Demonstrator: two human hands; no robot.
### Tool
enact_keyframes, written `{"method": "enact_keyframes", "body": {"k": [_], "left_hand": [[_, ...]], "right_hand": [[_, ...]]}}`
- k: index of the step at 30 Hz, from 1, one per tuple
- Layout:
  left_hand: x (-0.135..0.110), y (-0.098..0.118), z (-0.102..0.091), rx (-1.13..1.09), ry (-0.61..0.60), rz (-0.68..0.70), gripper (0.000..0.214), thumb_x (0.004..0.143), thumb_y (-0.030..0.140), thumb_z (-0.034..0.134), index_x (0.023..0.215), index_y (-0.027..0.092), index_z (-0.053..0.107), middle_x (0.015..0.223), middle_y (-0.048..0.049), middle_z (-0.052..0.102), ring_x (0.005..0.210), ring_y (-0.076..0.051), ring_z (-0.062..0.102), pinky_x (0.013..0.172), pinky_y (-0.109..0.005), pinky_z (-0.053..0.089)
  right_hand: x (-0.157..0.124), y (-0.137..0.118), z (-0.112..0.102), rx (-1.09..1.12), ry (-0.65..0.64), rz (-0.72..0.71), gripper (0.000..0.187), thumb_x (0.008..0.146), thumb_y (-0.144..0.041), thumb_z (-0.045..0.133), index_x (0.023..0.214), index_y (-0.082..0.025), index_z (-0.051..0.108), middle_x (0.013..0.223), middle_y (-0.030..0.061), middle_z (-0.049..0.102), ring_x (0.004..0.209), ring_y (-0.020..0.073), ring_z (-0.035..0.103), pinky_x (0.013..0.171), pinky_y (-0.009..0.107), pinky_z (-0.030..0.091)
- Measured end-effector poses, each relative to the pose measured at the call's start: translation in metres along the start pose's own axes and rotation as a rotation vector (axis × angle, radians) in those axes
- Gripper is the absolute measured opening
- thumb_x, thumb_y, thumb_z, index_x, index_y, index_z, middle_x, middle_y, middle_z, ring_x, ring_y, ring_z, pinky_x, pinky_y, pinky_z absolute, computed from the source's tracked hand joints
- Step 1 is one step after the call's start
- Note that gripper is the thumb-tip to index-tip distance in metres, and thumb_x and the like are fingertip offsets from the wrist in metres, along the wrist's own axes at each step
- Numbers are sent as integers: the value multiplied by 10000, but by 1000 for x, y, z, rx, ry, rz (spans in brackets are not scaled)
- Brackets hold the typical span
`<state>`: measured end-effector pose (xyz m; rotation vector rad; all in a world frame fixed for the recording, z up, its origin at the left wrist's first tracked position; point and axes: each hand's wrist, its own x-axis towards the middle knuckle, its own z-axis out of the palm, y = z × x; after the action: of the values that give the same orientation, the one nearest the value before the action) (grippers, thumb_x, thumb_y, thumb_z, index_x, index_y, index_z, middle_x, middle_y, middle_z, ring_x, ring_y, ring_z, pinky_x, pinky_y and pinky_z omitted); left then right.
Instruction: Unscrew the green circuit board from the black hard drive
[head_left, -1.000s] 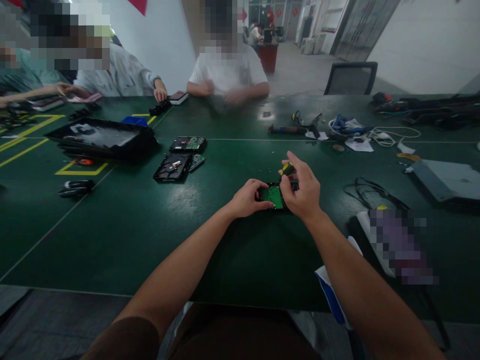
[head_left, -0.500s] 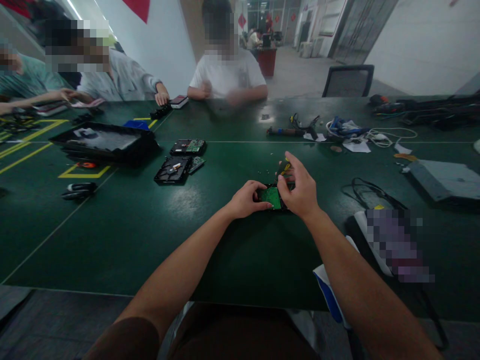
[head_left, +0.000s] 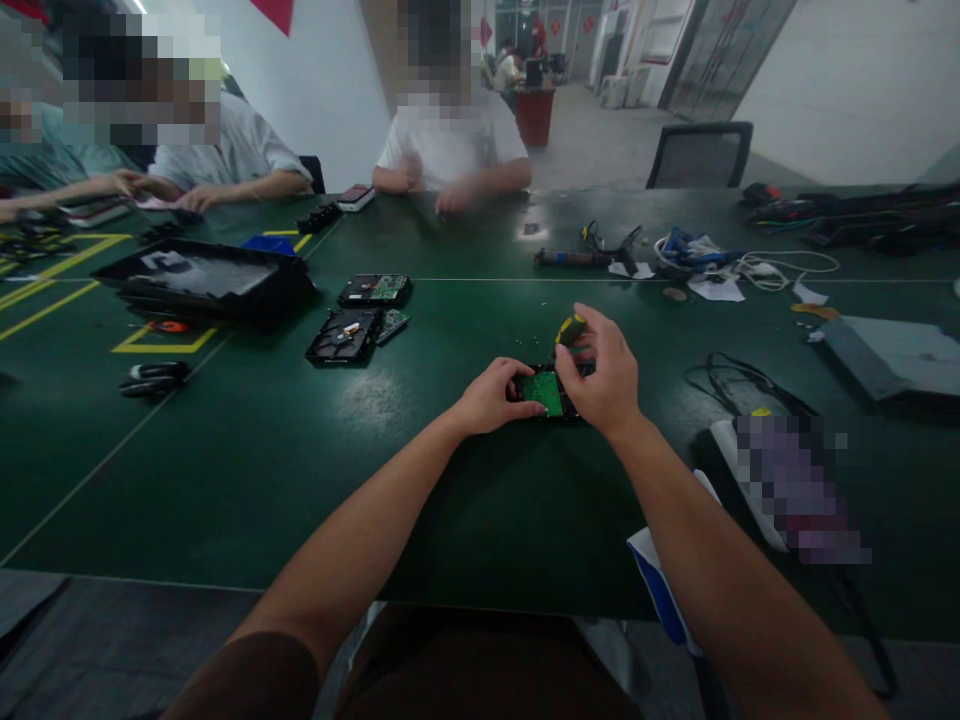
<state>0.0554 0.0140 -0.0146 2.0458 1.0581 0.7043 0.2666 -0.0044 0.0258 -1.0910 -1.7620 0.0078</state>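
Note:
A hard drive (head_left: 543,393) lies on the green table with its green circuit board facing up. My left hand (head_left: 496,396) grips its left end, thumb along the near edge and fingers at the far edge. In my right hand (head_left: 602,372) is a screwdriver (head_left: 571,329) with a yellow and black handle, held upright over the drive's right part. My fingers hide its tip. Several tiny screws (head_left: 527,342) lie just beyond the drive.
Two other hard drives (head_left: 345,335) (head_left: 375,289) sit to the left, near a black tray (head_left: 206,280). On the right are a power bank-like device (head_left: 750,485), a grey metal box (head_left: 892,360) and tangled cables (head_left: 697,255). Several people sit across the table.
The screwdriver's handle has turned a little in my right hand. My left hand stays on the hard drive. One co-worker's hand at the far left has drawn back from a black object.

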Motion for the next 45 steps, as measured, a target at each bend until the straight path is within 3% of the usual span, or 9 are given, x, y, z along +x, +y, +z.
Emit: {"method": "enact_keyframes", "body": {"k": [4, 7, 10, 14, 20, 26, 30, 35, 45], "left_hand": [[0, 1, -1, -11, -4, 9, 659, 754, 504, 834, 1291, 203, 598, 1289, -115, 541, 818, -158, 592, 734, -355, 550], [-1, 1, -1, -1, 0, 5, 662, 760, 510, 829, 1298, 202, 597, 1274, -114, 548, 832, -167, 593, 741, -357, 551], [-1, 1, -1, 10, -5, -5, 666, 768, 526, 820, 1309, 208, 595, 1283, -116, 547, 848, -174, 596, 746, -360, 551], [-1, -1, -1, 2, -8, 3, 665, 762, 521, 826, 1304, 211, 597, 1296, -115, 547, 839, -169, 598, 744, -357, 550], [-1, 0, 0, 5, 8, 9, 653, 767, 516, 826, 1297, 210, 598, 1280, -110, 553, 829, -163, 595, 753, -355, 552], [-1, 0, -1, -2, -4, 15, 653, 768, 511, 826, 1300, 210, 596, 1284, -113, 545, 827, -165, 596, 747, -359, 556], [-1, -1, 0, 4, 4, 14, 662, 769, 520, 823, 1306, 208, 595, 1282, -112, 546, 833, -166, 598, 747, -360, 557], [-1, 1, -1, 8, -4, 16, 659, 777, 525, 817, 1311, 209, 595, 1281, -104, 542, 832, -164, 596, 739, -353, 557], [0, -2, 1, 8, 6, 17, 658, 759, 513, 833, 1289, 200, 600, 1260, -111, 549, 811, -161, 590, 737, -357, 550]], "right_hand": [[1, -1, -1, -36, 14, -25, 554, 914, -285, 632, 1447, -307, 485, 1192, 82, 632, 895, 233, 683, 762, 446, 652], [1, 0, -1, -24, 12, -41, 558, 921, -258, 602, 1463, -297, 474, 1261, 89, 636, 966, 244, 696, 845, 450, 644], [0, 2, 0, -21, 35, -23, 562, 925, -261, 594, 1472, -272, 464, 1337, 106, 621, 940, 232, 709, 817, 423, 648], [0, 3, 0, -49, 69, -21, 539, 908, -289, 646, 1428, -266, 508, 1256, 101, 647, 886, 230, 700, 772, 432, 646], [1, 1, -1, -4, 62, -54, 524, 915, -247, 618, 1427, -263, 507, 1299, 109, 638, 994, 253, 700, 834, 446, 647], [1, 1, -1, -22, 75, -35, 513, 909, -278, 650, 1408, -283, 531, 1253, 98, 630, 964, 249, 688, 747, 425, 657], [1, 0, 0, -12, 52, -57, 545, 936, -238, 597, 1468, -283, 484, 1304, 99, 622, 1009, 241, 688, 837, 425, 649], [1, 0, 0, -29, 77, -40, 535, 915, -263, 639, 1434, -274, 514, 1269, 105, 622, 969, 245, 686, 753, 419, 659], [0, 1, 2, -4, 66, -29, 567, 899, -256, 655, 1440, -285, 487, 1302, 107, 597, 969, 246, 692, 749, 432, 672]]}}
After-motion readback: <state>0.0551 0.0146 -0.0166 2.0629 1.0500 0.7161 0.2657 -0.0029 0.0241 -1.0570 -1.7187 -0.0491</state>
